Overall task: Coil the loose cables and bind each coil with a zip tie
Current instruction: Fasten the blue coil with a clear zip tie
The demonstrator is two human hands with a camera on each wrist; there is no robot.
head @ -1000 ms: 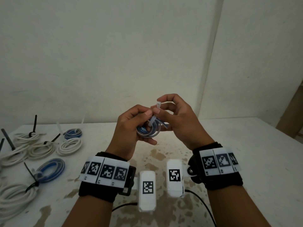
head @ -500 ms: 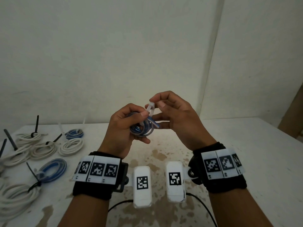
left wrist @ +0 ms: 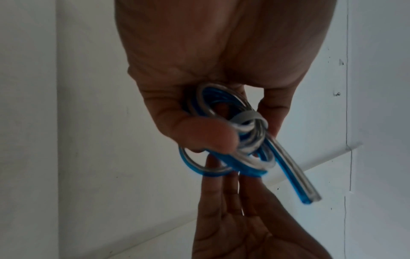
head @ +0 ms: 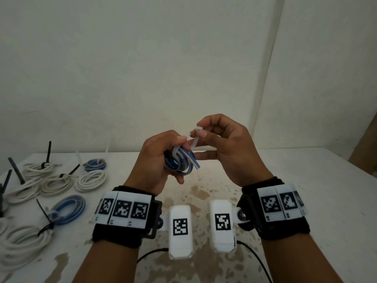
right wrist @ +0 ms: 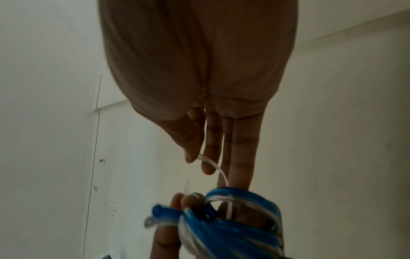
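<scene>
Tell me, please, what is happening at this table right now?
A person is binding a small blue-and-white cable coil. The left hand grips the coil above the table, while the right hand pinches a white zip tie looped around it. Several tied coils lie at the left.

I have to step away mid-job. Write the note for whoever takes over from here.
Left hand: grips the blue-and-clear cable coil, raised above the table.
Right hand: pinches the head end of the white zip tie.
The zip tie's strap is wrapped round the coil's strands; whether the tail is already through the head cannot be told.
Done: seven bound coils lie at the table's left, some with black ties, some with pale ones.
Left: close and pull this tie tight, then set the coil with the others. No loose cable shows in view.
</scene>
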